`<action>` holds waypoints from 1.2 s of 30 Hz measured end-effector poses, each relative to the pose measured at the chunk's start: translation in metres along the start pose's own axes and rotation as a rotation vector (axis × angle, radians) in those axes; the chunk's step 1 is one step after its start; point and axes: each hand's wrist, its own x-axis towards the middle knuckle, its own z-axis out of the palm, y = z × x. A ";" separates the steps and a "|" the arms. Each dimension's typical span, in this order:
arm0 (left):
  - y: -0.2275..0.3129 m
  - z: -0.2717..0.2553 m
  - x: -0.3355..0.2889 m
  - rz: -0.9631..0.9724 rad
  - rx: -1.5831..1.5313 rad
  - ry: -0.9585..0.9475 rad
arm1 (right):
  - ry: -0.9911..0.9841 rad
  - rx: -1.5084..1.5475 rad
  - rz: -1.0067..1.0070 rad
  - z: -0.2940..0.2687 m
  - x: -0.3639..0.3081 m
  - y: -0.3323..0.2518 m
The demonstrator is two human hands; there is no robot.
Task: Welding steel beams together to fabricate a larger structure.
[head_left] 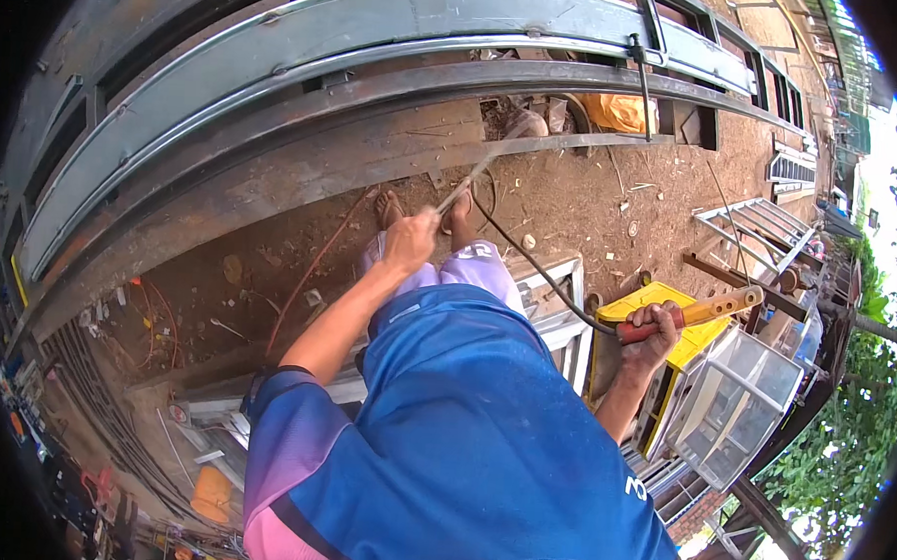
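The left hand is pinched tight around a thin welding rod angled toward the metal gate frame, while the right hand clenches the red-handled electrode holder out to the side.

Bright daylight, evenly sharp. Sky beyond the right hand is blown out white. Soft shade above the left hand. Fisheye bends edges; corners are black.

metal frame at 11 o'clock, beyond the feet | left hand at centre, holding a thin rod toward 12 | right hand at 3, on a torch handle | box and wire cage at 4, beside it | hose between the hands
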 end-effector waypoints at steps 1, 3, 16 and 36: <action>0.026 -0.013 0.001 -0.005 -0.003 -0.007 | 0.005 -0.006 0.005 0.002 -0.001 0.000; 0.067 -0.029 0.000 0.443 -0.150 0.103 | 0.019 0.002 0.010 0.012 -0.004 -0.002; 0.027 0.001 0.016 0.148 -0.189 -0.050 | 0.038 0.022 0.025 -0.014 0.003 -0.005; -0.042 0.028 0.019 -0.099 0.149 -0.055 | 0.024 -0.007 -0.020 -0.026 0.011 0.002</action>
